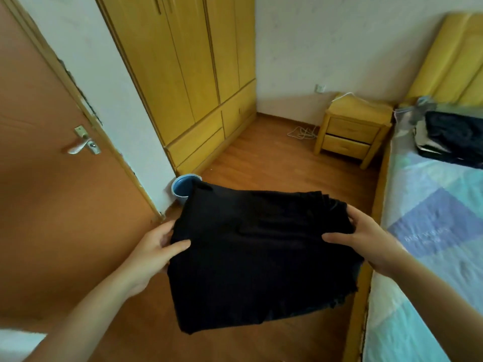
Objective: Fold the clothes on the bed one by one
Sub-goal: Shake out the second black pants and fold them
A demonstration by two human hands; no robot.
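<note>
Black cloth is pinched at both sides: my left hand point(156, 246) grips the left edge of the folded black garment point(261, 257) with the thumb lying on top and the fingers curled beneath, and my right hand point(366, 236) mirrors it on the right edge, thumb across the top face, fingers tucked under. I judge I hold it this way, flat and level between the two hands, so the layers stay stacked and the fold does not slip open while I carry it. The garment hangs in the air over the wooden floor point(261, 158), just beside the bed point(431, 205) and not touching it. It looks like a thick, roughly square bundle of several layers; the stacked edges show at the far right corner, and the near edge sags a little below my hands. The fabric is matte and so dark that I cannot tell what kind of garment it is. Further off, at the head of the bed, a pile of dark clothes point(454, 137) lies on the patchwork bedcover, well apart from what I hold. A yellow bedside table point(352, 131) stands between bed and wardrobe point(183, 74), and a blue basin point(183, 189) sits on the floor by the door point(52, 178), partly hidden behind the garment.
</note>
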